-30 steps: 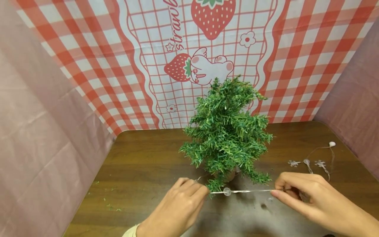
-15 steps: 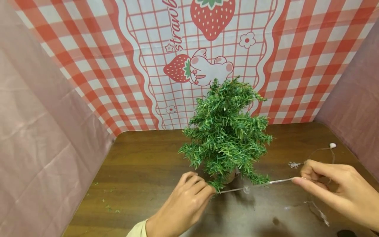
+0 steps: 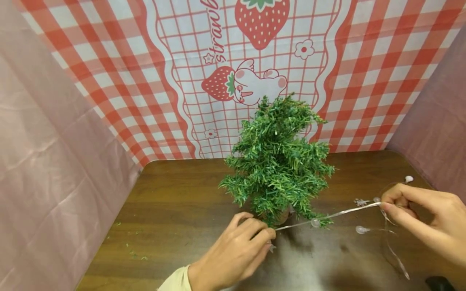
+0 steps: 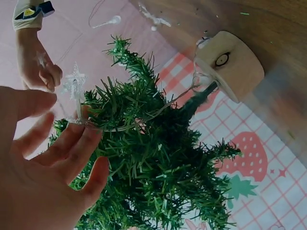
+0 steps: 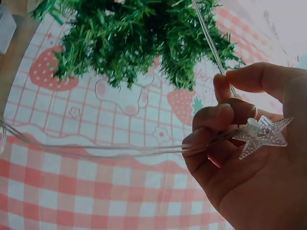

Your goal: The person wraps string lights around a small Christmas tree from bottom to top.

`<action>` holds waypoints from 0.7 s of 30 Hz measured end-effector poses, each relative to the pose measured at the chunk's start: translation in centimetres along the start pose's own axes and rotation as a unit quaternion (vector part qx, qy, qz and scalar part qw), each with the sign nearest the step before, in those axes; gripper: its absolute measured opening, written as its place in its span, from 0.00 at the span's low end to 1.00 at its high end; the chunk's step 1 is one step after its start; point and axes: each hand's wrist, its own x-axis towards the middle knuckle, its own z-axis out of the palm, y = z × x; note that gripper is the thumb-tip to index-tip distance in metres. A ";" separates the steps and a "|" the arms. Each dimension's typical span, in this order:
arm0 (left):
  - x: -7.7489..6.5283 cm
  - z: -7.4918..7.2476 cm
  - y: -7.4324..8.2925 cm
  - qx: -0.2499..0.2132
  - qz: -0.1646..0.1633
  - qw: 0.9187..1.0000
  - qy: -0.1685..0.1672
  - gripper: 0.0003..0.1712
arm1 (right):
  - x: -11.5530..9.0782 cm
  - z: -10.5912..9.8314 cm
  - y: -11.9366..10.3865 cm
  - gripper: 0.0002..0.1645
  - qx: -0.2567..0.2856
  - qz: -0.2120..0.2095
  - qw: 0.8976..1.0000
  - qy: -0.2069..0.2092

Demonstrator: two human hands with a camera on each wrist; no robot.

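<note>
A small artificial Christmas tree point(image 3: 282, 161) stands upright on the table, its round wooden base point(image 4: 232, 67) plain in the left wrist view. My left hand point(image 3: 233, 250) is low at the front of the tree, its fingers holding the wire of clear string lights point(image 3: 349, 210). Next to those fingertips hangs a clear star point(image 4: 76, 88). To the right, my right hand point(image 3: 431, 220) pinches the same wire between thumb and index finger. Another clear star point(image 5: 264, 135) lies against its palm. Between the hands the wire runs nearly straight, carrying a clear bulb point(image 3: 315, 222).
Loose lengths of the lights lie at the right, with a round bulb point(image 3: 361, 229) and a white bulb point(image 3: 409, 178). A dark object point(image 3: 438, 283) shows at the bottom right. Green needle bits point(image 3: 134, 254) are scattered left. A checked strawberry cloth point(image 3: 123, 105) hangs behind.
My right hand has moved right and farther back, drawing the wire along. The clear bulb has shifted right with it. My left hand has edged slightly right.
</note>
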 end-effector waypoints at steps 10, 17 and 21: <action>0.2 0.8 0.4 0.030 0.001 0.999 -0.040 0.11 | 0.8 -0.4 2.3 0.07 -0.002 -0.006 0.998 0.061; 0.0 1.3 0.3 0.062 -0.007 0.996 -0.059 0.16 | 1.0 -0.5 4.1 0.06 0.019 0.007 0.997 0.076; 0.1 1.5 0.2 0.056 -0.027 0.995 -0.076 0.18 | 1.2 -0.6 5.2 0.03 0.008 0.007 0.997 0.078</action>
